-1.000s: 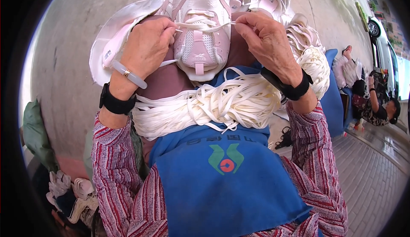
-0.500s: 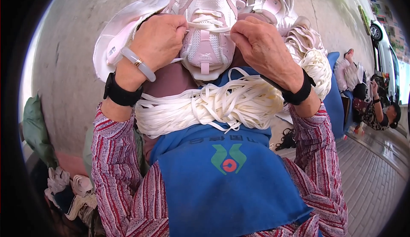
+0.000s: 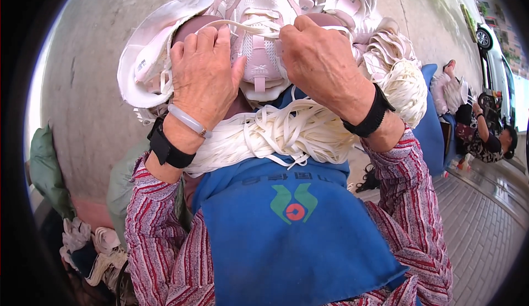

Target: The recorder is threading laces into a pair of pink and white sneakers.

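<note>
1. Left hand (image 3: 205, 74): half-curled, thumb apart; white flat woven shoelace (image 3: 248, 28) crosses at its fingertips. Cannot tell whether gripped.
2. Right hand (image 3: 317, 55): clenched on the same lace, knuckles up; fingertips hidden.
3. White mesh shoe with pale-pink trim (image 3: 263, 3): between the hands, above the lap. Its end nearest the person carries a small pale brand mark with lettering beneath.
4. White-and-pink shoe upper (image 3: 129, 63): just beside the left hand, small dark print on its inner pink surface.
5. Loose bundle of cream flat laces (image 3: 292, 132): across the lap, below both hands.
6. Blue cloth apron (image 3: 297, 251): row of dark characters above a green-and-red emblem.
7. Stacked pale-pink shoe uppers (image 3: 388, 49): right of the right hand.
</note>
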Demonstrator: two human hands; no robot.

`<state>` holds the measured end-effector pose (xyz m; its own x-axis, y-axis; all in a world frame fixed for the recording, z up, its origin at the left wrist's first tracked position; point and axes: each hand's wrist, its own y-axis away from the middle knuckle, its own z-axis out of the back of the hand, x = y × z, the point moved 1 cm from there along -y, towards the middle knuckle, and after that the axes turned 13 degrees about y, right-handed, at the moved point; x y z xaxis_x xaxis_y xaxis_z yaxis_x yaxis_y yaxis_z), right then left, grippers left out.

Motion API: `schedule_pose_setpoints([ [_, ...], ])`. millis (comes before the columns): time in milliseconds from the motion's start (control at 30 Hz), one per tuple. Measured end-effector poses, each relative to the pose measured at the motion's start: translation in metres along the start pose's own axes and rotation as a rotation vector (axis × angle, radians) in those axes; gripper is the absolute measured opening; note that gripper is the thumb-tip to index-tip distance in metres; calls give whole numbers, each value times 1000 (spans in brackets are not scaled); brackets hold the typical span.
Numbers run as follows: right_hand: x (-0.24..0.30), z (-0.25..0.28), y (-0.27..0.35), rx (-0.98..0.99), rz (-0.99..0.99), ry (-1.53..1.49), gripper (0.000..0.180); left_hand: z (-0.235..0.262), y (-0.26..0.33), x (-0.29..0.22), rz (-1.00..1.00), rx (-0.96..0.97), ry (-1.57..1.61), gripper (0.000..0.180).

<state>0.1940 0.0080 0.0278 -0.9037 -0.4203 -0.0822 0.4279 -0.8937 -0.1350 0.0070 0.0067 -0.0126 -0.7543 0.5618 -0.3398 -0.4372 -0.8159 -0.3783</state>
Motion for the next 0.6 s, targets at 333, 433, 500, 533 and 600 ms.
schedule_pose_setpoints([
  [333,-9,-14,-16,-77,45,-47,11,-15,-11,9,-42,-48,0,20],
  [433,-26,-20,-15,-96,131,-83,12,-18,-11,9,-80,-79,-10,15],
  [500,-24,-19,-13,-106,247,-49,13,-24,-12,16,-115,-106,102,14],
  [533,-14,-15,-9,-120,157,-42,13,-24,-15,19,-119,-105,106,14],
  [600,-8,-15,-9,-135,49,17,15,-19,-25,25,-71,31,218,16],
])
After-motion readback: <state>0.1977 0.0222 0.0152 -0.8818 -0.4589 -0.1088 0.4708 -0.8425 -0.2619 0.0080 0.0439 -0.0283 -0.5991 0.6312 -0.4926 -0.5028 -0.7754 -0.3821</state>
